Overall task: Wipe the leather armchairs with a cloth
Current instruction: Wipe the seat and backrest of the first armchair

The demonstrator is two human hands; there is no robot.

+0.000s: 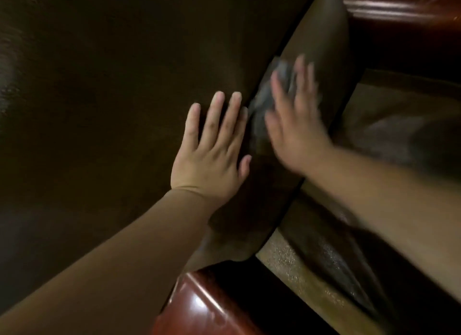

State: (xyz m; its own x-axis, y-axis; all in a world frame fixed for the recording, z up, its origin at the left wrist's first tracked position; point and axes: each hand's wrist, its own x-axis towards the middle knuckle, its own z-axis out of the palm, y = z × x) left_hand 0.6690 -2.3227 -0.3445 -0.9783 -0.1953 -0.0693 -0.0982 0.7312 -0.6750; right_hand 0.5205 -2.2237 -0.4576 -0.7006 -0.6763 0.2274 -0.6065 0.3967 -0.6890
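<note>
A dark brown leather armchair cushion [112, 90] fills the left and middle of the head view. My left hand [212, 152] lies flat on it with straight fingers, beside the cushion's curved edge. My right hand [296, 125], blurred by motion, presses a grey cloth [264, 97] against the lighter brown side of the cushion [321, 35] with spread fingers. Most of the cloth is hidden under that hand.
Glossy red-brown wooden armrests show at the bottom [212, 307] and the top right [399, 8]. A brown leather seat surface [389, 125] lies to the right, under my right forearm. The scene is dim.
</note>
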